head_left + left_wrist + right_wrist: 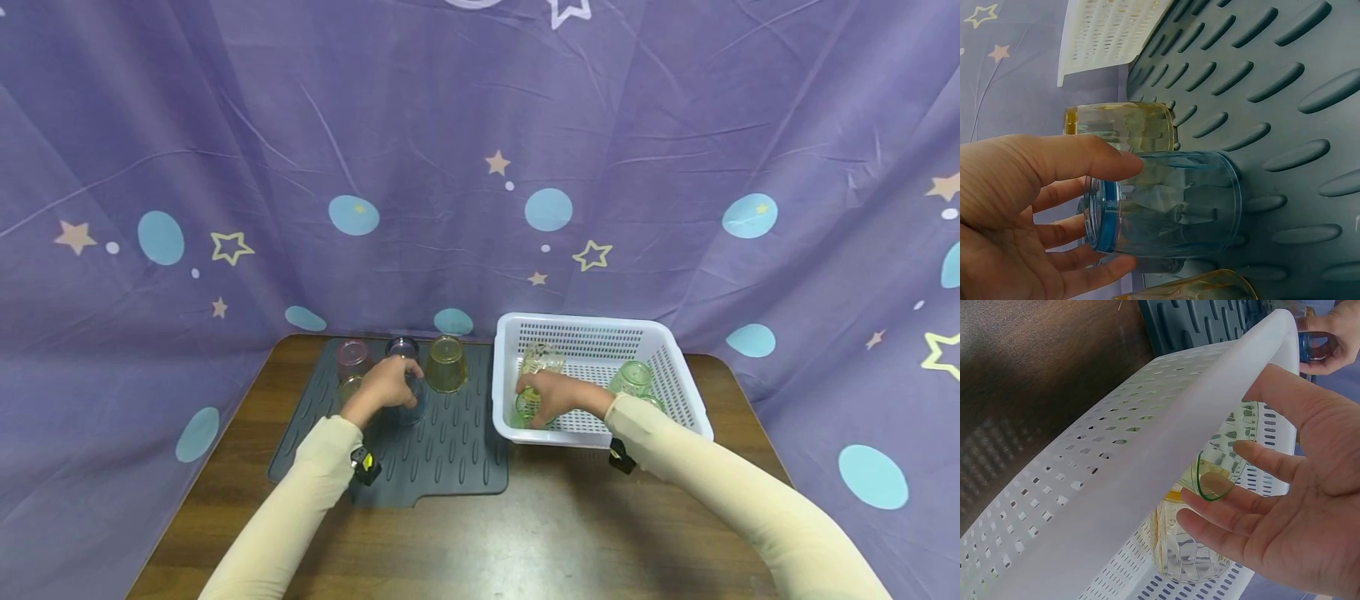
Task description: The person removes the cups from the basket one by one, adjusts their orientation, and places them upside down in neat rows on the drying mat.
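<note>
On the dark drying mat (457, 454), my left hand (386, 385) holds an upside-down blue glass (1172, 206), thumb along one side and fingers round its base end. A yellow glass (447, 367) stands just beyond it. Pink (354, 357) and purple (402, 345) glasses are at the mat's back, and an amber glass (349, 388) is partly hidden by the hand. Inside the white basket (504, 367), my right hand (557, 396) grips a green glass (1222, 462), its thumb tip hidden behind the rim. A pale yellow glass (1185, 550) is close beside those fingers.
More green glasses (633, 377) are at the basket's right end. The basket's raised, perforated walls surround my right hand. Both mat and basket rest on a brown wooden table (525, 533), with a purple patterned curtain (450, 125) behind.
</note>
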